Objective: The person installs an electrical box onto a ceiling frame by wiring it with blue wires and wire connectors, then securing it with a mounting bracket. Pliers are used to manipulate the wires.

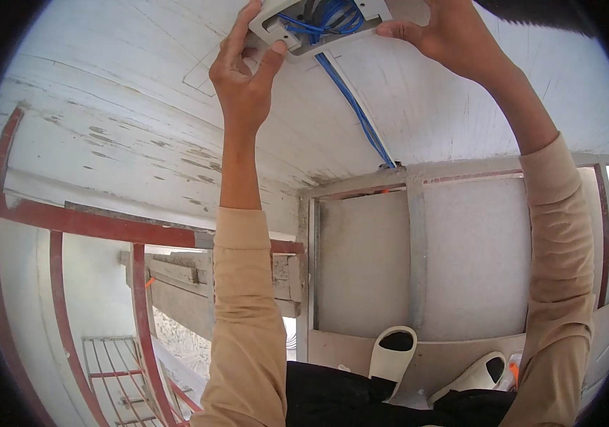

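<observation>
A pale rectangular box (270, 20) with an open front sits against the white wall at the top of the view. Coiled blue wires (336, 18) fill its inside. My left hand (244, 78) grips the box's left side, thumb at its lower left corner. At the lower right corner rests the thumb of my right hand (454, 43); its other fingers run out of view at the top. More blue wires (354, 103) run along the wall from the box to a frame edge.
Red metal bars (98, 220) stand at the left, with wooden boards (183, 285) behind them. Grey-framed panels (365, 263) are below the wall. Two light slippers (393, 352) show at the bottom, beside dark trousers (326, 398).
</observation>
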A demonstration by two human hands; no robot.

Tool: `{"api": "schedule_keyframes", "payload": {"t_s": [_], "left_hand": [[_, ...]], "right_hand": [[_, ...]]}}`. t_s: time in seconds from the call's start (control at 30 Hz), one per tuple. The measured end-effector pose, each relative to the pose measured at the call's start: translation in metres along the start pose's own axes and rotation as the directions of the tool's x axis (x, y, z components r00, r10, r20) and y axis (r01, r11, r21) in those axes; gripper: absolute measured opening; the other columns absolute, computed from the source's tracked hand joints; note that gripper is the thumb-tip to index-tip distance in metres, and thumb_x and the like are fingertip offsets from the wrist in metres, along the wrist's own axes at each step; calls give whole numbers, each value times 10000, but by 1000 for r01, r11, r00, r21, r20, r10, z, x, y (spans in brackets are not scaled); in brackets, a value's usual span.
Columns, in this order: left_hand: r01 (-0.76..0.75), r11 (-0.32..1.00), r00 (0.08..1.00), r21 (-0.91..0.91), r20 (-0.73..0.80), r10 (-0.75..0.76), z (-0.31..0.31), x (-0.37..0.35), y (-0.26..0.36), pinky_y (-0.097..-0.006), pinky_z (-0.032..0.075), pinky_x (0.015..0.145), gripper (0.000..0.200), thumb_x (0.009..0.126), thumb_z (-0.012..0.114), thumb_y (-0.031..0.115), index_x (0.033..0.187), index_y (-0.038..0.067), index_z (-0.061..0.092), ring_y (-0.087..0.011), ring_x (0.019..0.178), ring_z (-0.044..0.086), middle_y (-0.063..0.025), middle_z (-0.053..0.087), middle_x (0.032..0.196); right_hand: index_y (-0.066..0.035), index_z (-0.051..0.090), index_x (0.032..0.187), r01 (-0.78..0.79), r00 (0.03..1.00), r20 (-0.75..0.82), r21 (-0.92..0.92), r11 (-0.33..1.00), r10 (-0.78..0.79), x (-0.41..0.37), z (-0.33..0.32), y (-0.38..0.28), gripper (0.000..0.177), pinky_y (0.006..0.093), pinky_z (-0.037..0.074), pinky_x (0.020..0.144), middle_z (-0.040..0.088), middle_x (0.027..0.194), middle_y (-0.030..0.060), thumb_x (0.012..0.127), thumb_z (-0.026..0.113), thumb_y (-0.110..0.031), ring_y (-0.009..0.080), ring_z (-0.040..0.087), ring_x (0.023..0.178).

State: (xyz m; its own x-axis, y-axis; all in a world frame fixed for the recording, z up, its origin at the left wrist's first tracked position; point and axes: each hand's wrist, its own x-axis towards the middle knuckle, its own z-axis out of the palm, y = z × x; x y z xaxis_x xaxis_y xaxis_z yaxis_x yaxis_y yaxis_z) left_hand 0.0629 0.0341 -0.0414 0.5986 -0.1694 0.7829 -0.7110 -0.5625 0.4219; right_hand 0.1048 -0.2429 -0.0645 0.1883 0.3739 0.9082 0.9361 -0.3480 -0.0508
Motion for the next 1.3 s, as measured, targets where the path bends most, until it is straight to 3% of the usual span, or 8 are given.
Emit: {"api": "schedule_keyframes", "payload": {"t_s": [0.07,0.37,0.47,0.67,0.77,0.9,1.1,1.3], "left_hand": [[72,997,997,30,9,-73,-2,-2,6,-292,459,863,630,902,731,214,1423,-52,499,-153,975,556,-155,615,1286],[6,990,999,140,-39,-1,-2,-1,5,-302,461,829,508,870,714,89,1351,-9,585,-164,933,570,-129,647,1253],[2,988,1000,154,22,-6,-11,-3,-10,-316,506,900,580,863,751,253,1391,86,580,-155,1043,627,-83,626,1341],[-86,986,995,143,-35,92,-5,-1,-11,-274,502,837,577,850,770,188,1380,56,585,-124,908,635,-90,660,1253],[-87,926,996,368,38,79,-4,-4,8,-346,475,945,759,775,840,222,1435,60,502,-203,1100,587,-106,600,1336],[-256,788,966,560,116,232,8,-3,20,-517,246,1121,1102,546,952,265,1487,175,385,-377,1361,312,-153,381,1484],[-211,620,970,756,85,227,14,4,24,-506,259,1128,1064,572,960,360,1463,160,413,-367,1397,273,-164,296,1531],[-225,619,960,753,64,271,14,10,25,-520,288,1107,943,554,971,304,1358,169,498,-361,1387,294,-164,336,1483]], "right_hand": [[-146,437,1498,-2,1000,1,-6,1000,2,1,0,0,691,417,271,1208,456,1515,90,859,697,-94,255,409,1390],[-183,438,1497,0,1000,5,-73,997,0,3,1,3,750,430,275,1203,467,1510,57,817,743,-99,263,422,1370],[-196,439,1496,-1,1000,6,-100,995,1,2,2,5,770,434,276,1201,471,1508,46,803,758,-100,265,427,1363],[-220,439,1496,8,1000,24,-204,979,-3,4,9,13,810,442,279,1198,478,1505,25,775,789,-103,271,436,1349],[-233,440,1495,17,999,32,-288,957,-8,4,14,22,830,446,280,1196,482,1503,14,761,805,-105,273,440,1342],[-249,440,1495,27,999,48,-362,932,-11,1,15,27,858,452,282,1194,487,1501,-1,742,825,-107,277,446,1333],[-274,430,1498,-39,998,38,-339,940,55,4,15,22,905,454,278,1192,485,1504,-17,717,843,-77,282,454,1316],[-274,470,1471,-128,990,24,-232,964,137,7,12,7,809,481,249,1208,535,1466,7,770,823,-81,277,473,1336]]}}
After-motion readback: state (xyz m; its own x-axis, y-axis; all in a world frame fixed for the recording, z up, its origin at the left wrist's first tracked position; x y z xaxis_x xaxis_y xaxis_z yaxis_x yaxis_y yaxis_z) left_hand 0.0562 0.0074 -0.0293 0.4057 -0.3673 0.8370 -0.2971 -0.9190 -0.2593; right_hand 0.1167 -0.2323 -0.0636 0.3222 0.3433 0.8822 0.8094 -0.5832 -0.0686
